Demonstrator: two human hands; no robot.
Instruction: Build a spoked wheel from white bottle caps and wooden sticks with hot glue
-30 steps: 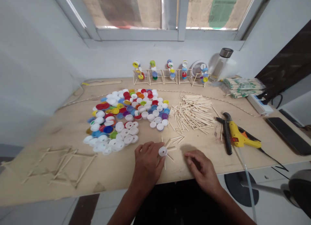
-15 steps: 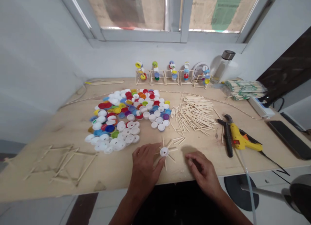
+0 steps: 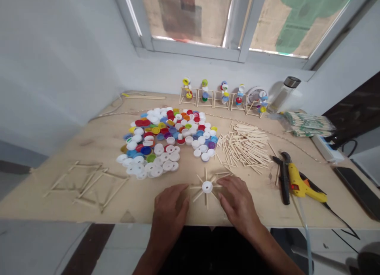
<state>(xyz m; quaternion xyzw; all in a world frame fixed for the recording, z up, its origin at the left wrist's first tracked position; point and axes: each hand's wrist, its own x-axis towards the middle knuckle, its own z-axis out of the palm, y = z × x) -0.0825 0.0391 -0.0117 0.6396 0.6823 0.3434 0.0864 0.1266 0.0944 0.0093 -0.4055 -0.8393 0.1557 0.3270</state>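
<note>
A white bottle cap (image 3: 207, 186) lies in front of me with several short wooden sticks set around it like spokes. To its left is my left hand (image 3: 170, 207), thumb and fingers apart, with the fingertips by the end of one stick. My right hand (image 3: 239, 201) curves in from the other side. Its thumb and fingers are apart too, and the fingertips are close to the right-hand sticks; whether they touch cannot be made out. Beyond the hands spread a pile of coloured bottle caps (image 3: 170, 130) and a heap of cut sticks (image 3: 246, 144).
Stick frames (image 3: 101, 188) lie at the left. A yellow glue gun (image 3: 299, 182), black-handled cutters (image 3: 285, 180) and a phone (image 3: 358, 188) are on the right. Small cap wheels on stands (image 3: 225, 94), a fan (image 3: 255, 96) and a bottle (image 3: 285, 93) line the back.
My right hand has moved in to the right side of the spoked cap. My left hand has drawn back from the cap to the left. The camera view has shifted and tilted.
</note>
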